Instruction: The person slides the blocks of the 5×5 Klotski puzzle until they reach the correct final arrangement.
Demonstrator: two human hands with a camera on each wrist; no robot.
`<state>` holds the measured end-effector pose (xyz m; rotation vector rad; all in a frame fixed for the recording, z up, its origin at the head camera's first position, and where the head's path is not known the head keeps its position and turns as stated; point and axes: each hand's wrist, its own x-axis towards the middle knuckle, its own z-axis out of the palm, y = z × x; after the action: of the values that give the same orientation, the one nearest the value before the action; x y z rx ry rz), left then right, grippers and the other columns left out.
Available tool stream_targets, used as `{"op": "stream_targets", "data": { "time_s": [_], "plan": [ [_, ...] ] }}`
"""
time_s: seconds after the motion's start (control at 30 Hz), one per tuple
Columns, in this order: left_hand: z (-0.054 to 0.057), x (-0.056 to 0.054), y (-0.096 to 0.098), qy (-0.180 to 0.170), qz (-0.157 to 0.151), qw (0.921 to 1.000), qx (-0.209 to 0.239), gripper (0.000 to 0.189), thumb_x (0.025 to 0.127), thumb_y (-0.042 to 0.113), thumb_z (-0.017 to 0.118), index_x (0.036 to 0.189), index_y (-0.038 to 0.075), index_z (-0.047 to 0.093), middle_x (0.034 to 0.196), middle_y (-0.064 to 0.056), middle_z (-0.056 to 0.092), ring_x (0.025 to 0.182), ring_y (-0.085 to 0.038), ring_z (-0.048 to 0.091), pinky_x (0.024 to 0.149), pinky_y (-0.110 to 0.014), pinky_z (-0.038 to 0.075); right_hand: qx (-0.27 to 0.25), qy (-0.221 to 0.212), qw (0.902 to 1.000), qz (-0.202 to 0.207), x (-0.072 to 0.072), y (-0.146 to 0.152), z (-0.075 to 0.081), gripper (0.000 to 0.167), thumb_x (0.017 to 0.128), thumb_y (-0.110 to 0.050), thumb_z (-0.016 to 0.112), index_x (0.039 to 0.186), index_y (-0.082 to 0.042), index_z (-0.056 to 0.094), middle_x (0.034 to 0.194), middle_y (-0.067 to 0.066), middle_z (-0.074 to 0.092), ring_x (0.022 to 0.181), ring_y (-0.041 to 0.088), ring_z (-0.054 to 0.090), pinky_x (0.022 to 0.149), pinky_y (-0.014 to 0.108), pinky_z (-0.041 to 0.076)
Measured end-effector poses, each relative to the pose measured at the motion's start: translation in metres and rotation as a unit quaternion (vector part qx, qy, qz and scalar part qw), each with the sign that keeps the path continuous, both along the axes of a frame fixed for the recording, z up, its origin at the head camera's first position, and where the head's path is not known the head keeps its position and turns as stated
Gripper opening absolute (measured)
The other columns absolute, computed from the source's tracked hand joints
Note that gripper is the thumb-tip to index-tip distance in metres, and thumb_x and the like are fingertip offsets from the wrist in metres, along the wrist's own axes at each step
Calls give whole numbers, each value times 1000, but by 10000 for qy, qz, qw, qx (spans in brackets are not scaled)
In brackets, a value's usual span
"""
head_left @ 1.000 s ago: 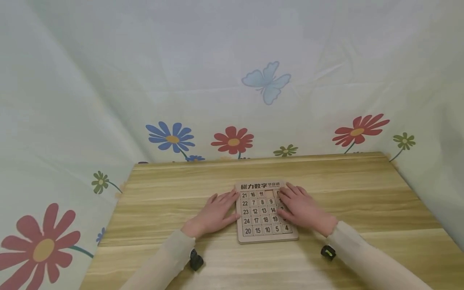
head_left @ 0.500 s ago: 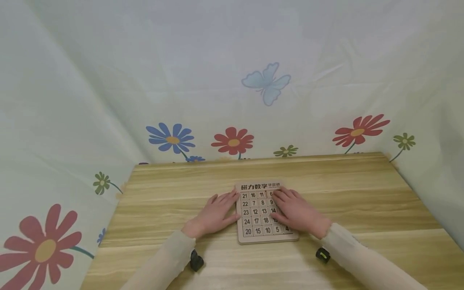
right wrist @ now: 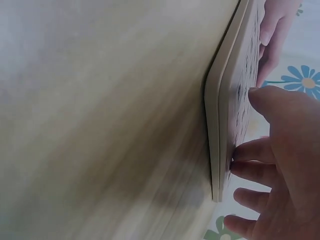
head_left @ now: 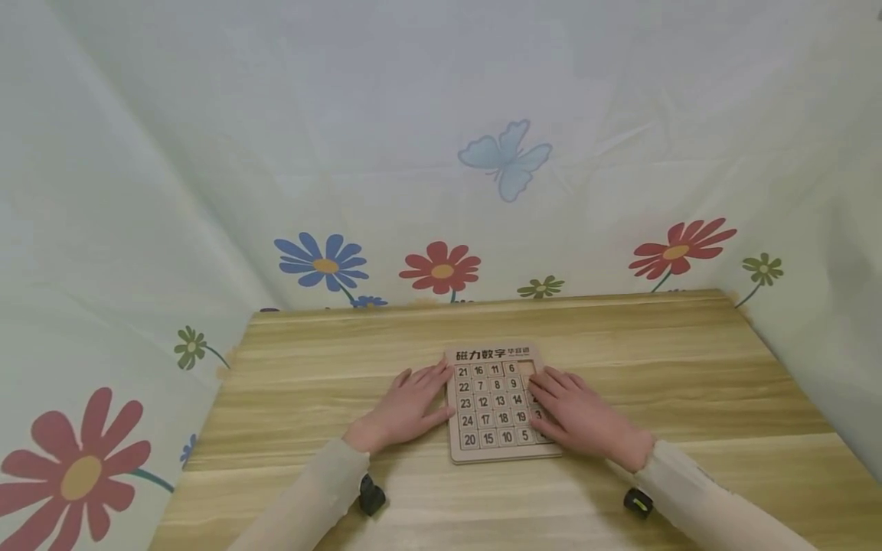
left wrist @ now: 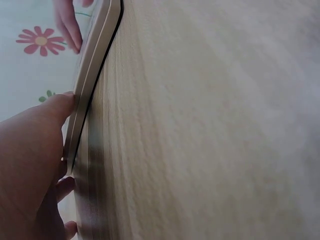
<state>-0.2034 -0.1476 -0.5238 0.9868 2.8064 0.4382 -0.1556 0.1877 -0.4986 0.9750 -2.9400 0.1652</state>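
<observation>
A wooden number sliding puzzle point(head_left: 503, 453) lies flat on the table, its tiles numbered and its top strip printed with characters. The bare slot point(head_left: 526, 368) is at its top right corner, with tile 6 point(head_left: 511, 369) just left of it. My left hand point(head_left: 400, 408) rests against the puzzle's left edge, fingertips and thumb touching it. My right hand point(head_left: 586, 413) lies over the right column, fingers fairly straight, fingertips on the tiles there and covering part of them. In the right wrist view the puzzle's side point(right wrist: 216, 115) shows beside the spread right fingers.
The wood-grain table point(head_left: 344, 344) extends around the puzzle on all sides. A pale cloth point(head_left: 372, 115) printed with flowers and a butterfly hangs behind the table and at its sides. A dark device point(head_left: 372, 496) sits at the left wrist, another point(head_left: 638, 503) at the right.
Tile 6 has slid left, so the bare slot has shifted to the top right corner. My right hand went left, then back right and slightly nearer. The left hand stays put.
</observation>
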Motion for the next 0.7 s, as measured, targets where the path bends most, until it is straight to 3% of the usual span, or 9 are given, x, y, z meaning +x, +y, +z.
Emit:
{"op": "stream_targets", "data": {
  "time_s": [0.3, 0.47, 0.57, 0.7],
  "plan": [
    [-1, 0, 0, -7, -31, 10000, 50, 74, 108, 54, 46, 166, 12, 29, 173, -7, 23, 156, -30, 29, 124, -64, 20, -79, 236, 9997, 61, -14, -2, -2, 61, 103, -38, 64, 145, 5, 57, 150, 24, 54, 141, 47, 47, 114, 64, 38],
    [-4, 0, 0, -3, -36, 9999, 120, 74, 107, 54, 47, 165, 11, 29, 173, -8, 24, 156, -31, 29, 123, -65, 20, -74, 139, 9999, 35, -20, -3, -3, 62, 103, -39, 62, 146, 5, 55, 151, 23, 54, 143, 46, 45, 116, 63, 37],
    [-4, 0, -2, -2, -66, 9997, 214, 74, 107, 53, 48, 165, 10, 30, 172, -10, 24, 155, -33, 30, 123, -66, 19, -105, 85, 9999, 39, -17, -1, 0, 61, 104, -39, 62, 147, 4, 55, 152, 23, 53, 143, 47, 45, 116, 63, 36],
    [-3, -1, -3, 27, -67, 9998, 200, 74, 107, 53, 49, 165, 10, 30, 172, -10, 25, 155, -34, 30, 123, -66, 20, -93, -27, 9999, 59, -2, 3, 6, 60, 104, -38, 62, 147, 2, 56, 154, 22, 52, 145, 47, 43, 117, 64, 34]
  ]
}}
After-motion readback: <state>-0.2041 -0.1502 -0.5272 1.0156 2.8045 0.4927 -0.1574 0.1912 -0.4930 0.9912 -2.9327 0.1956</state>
